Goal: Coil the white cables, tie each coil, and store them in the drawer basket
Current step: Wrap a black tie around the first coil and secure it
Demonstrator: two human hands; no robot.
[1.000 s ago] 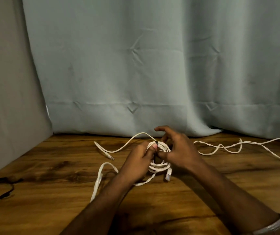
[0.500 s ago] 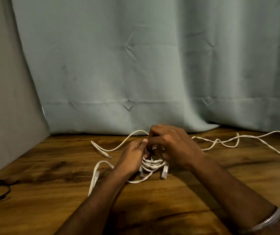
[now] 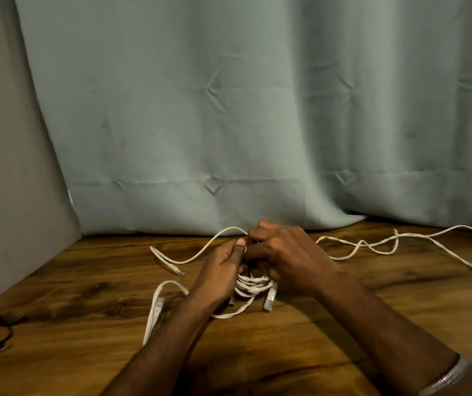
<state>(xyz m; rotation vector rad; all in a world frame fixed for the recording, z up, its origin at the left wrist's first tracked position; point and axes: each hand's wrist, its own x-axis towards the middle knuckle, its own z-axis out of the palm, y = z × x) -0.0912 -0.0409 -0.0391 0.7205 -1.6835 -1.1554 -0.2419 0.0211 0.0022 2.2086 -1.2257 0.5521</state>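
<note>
Both hands are bunched over the coil [image 3: 253,285] on the wooden table [image 3: 86,281], near the curtain [image 3: 229,110]. The left hand [image 3: 220,274] curls around the coil's left side, thumb pressed up at the top, and the right hand [image 3: 283,258] folds over the top with its fingers closed down onto the loops. Whatever is being used as a tie is hidden between the fingertips here, so I cannot see it. This looks like the tying step.

To do it well, the left hand should keep the loops pinched flat and stacked while the right cinches the tie snugly, and the loose plug [image 3: 269,300] hanging at the front should be tucked in so it does not drag loops out. A second cable [image 3: 386,247] trails away to the right, well apart and not yet coiled, and another loose end [image 3: 172,265] lies to the left.

Compared with a second ago, the right hand has closed over the coil: its fingers were lifted then and a small dark tie showed at the top of the loops, now covered. The left thumb has crept higher. The coil itself sits in much the same spot.
</note>
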